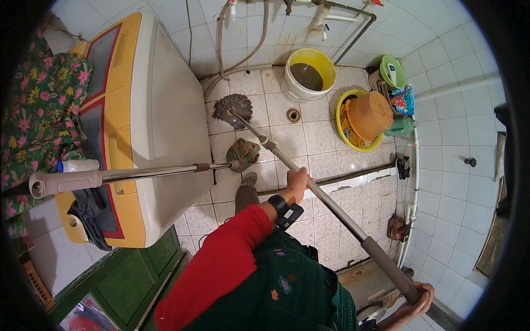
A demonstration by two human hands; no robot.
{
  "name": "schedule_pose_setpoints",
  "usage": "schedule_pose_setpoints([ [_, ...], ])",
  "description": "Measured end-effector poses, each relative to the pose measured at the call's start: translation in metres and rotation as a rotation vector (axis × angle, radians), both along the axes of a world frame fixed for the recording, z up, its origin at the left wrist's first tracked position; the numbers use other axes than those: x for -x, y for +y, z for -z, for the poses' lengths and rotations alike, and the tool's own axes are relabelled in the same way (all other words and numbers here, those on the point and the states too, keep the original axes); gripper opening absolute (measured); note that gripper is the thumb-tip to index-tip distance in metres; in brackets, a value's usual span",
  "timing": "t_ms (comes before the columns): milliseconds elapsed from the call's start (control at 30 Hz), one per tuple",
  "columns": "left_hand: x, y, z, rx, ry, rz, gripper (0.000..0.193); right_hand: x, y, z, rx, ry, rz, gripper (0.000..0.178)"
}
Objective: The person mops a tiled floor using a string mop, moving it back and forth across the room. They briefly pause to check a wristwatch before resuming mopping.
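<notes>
Fingers of the left hand (297, 182) are wrapping tight around the middle of the mop pole (320, 194), while the right hand (415, 304), down at five o'clock, is closing around the grey grip at the pole's upper end. Both hands are clamping the same shaft, well apart from each other. The pole is slanting from that lower corner up toward eleven o'clock, and the grey stringy mop head (233, 107) is pressing on the tiled floor (309, 138) just beside the washing machine (160, 110).

A second mop (138, 174) is lying across the machine's front edge at nine o'clock, nobody touching it, its ragged head (243, 153) hanging just over the floor near the person's foot (248, 179).

The floor is showing pale patterned tiles with dark grout, looking damp, and a round drain (293, 115) is sitting between the mop head and a white bucket (308, 74) of murky water at twelve o'clock. At one o'clock a yellow basin (343, 124) is holding an upturned orange pot (370, 114). White wall tiles are curving round the right side, with pipes running along them.

Open floor is narrow: the machine is crowding the left, buckets are lining the far wall, and a low step edge (353, 177) is crossing at three o'clock. A green door (132, 276) is showing at seven o'clock.
</notes>
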State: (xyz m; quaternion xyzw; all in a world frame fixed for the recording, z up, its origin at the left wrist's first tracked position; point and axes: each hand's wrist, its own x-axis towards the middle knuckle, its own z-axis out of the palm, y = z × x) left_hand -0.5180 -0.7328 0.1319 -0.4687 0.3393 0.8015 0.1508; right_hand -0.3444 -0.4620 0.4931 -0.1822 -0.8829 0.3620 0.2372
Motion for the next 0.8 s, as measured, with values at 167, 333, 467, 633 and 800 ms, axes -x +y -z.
schedule_pose_setpoints([
  [167,0.053,-0.049,0.032,0.038,0.076,-0.124,0.02,0.047,-0.06,0.028,0.101,0.024,-0.053,0.03],
  [333,0.086,-0.103,0.07,0.118,0.085,-0.15,0.021,0.074,-0.095,0.065,0.02,-0.029,-0.24,0.029],
  [467,0.07,-0.077,0.072,0.081,0.088,-0.167,0.02,0.048,-0.072,0.064,-0.1,-0.109,-0.228,0.03],
  [633,0.02,0.006,0.037,0.093,0.026,0.026,0.023,-0.013,-0.021,0.024,0.094,0.082,0.073,0.027],
  [800,0.013,0.049,0.004,0.037,-0.015,0.182,0.02,-0.051,-0.015,-0.002,0.005,0.124,0.178,0.024],
])
